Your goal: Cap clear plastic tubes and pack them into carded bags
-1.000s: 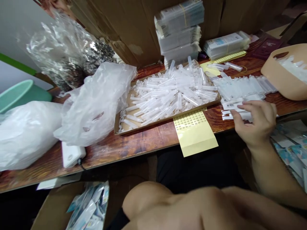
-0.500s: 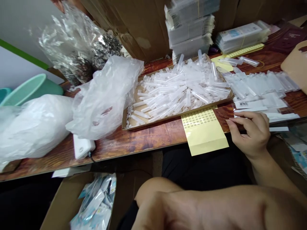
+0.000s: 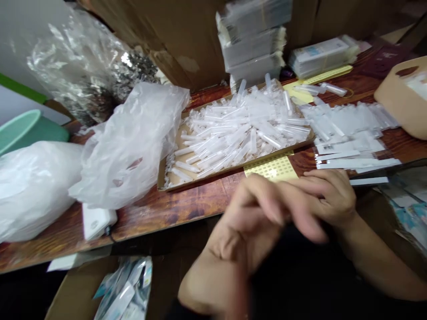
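My left hand (image 3: 263, 209) reaches across in front of my body, its fingers apart and smeared by motion. I see nothing held in it. Right beside it, my right hand (image 3: 336, 195) is closed with bent fingers. Its fingertips are hidden behind my left hand, and I cannot make out what they hold. Behind both hands lies a yellow sticker sheet (image 3: 271, 168) with rows of small dots, its lower part covered by my hands. A shallow cardboard tray (image 3: 163, 175) heaped with clear plastic tubes (image 3: 230, 129) stands over the sheet's far end.
White plastic bags (image 3: 126, 146) lie to the left, near a green basin (image 3: 33, 129). Stacked clear packets (image 3: 253, 49) stand at the back. Flat clear sleeves (image 3: 350, 120) and a beige basket (image 3: 396, 98) are at right. Below the table edge sits a carton (image 3: 73, 289) of packets.
My left hand has come up from the lower edge to my right hand, over the yellow sheet. The view has shifted, so the table things sit further left.
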Tool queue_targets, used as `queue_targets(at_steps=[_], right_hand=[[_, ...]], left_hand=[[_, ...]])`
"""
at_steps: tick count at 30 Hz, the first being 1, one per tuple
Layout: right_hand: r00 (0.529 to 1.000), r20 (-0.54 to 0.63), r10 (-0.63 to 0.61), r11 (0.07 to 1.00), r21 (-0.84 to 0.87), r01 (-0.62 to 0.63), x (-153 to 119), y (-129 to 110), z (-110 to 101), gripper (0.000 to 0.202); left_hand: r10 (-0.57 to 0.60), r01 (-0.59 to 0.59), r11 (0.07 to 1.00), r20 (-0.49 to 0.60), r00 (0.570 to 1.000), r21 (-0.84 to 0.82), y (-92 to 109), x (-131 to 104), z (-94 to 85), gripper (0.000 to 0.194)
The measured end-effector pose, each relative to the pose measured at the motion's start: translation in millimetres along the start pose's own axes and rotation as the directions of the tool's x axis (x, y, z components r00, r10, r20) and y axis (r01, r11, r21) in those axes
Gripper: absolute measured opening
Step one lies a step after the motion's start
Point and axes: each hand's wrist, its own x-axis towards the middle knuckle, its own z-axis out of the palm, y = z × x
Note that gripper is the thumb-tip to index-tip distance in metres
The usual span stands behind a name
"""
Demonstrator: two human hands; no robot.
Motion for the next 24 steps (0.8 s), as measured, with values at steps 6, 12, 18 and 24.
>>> queue_targets(at_steps=[6, 12, 18, 24], right_hand=[[0.993, -0.061, -0.101, 0.992, -0.076, 0.096, 11, 7, -15, 0.020], [0.998, -0.063, 0.008, 0.989, -0.144, -0.018, 59, 80, -30, 0.003], [0.889, 0.340, 0.306, 0.952, -0.121, -0.281, 140, 138, -12, 0.023], [0.706, 0.673, 0.222, 0.959, -0.281, -0.033, 169, 136, 15, 0.049]], left_hand=[[0.333, -0.212, 0.903, -0.294, 0.896, 0.374, -93, 67, -13.2, 0.029], [0.119, 0.110, 0.888, -0.453, 0.884, 0.447, -122, 59, -32.3, 0.018], [0.085, 0.159, 0.897, -0.514, 0.854, 0.412, -129, 63, -29.2, 0.020], [0.023, 0.203, 0.892, -0.490, 0.872, 0.404, -131, 59, -33.7, 0.021]])
